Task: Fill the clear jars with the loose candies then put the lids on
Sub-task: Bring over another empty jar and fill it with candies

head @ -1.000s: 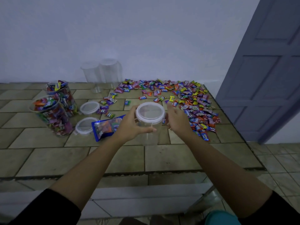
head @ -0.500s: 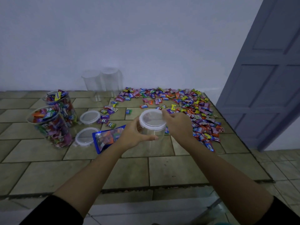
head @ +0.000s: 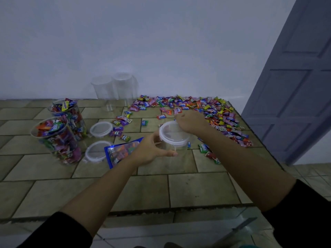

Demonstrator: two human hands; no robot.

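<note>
Two jars (head: pixel 60 133) stand full at left, lids (head: pixel 100 128) flat beside them – one lidded empty jar (head: pixel 174 140) central, candies (head: pixel 217 116) strewn right.

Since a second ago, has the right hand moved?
Yes. The right hand left the jar's side for the lid's far rim, nearer the candy pile.

Clear smooth plastic jar (head: pixel 174 147), translucent white plastic lid (head: pixel 173 133), glossy foil-like candies (head: pixel 220 113), matt tiled table (head: pixel 197 187)

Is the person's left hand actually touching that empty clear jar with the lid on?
Touching. In the head view, the left hand wraps around the side of the clear jar, its thumb lying across the jar's front wall with no gap showing.
</note>
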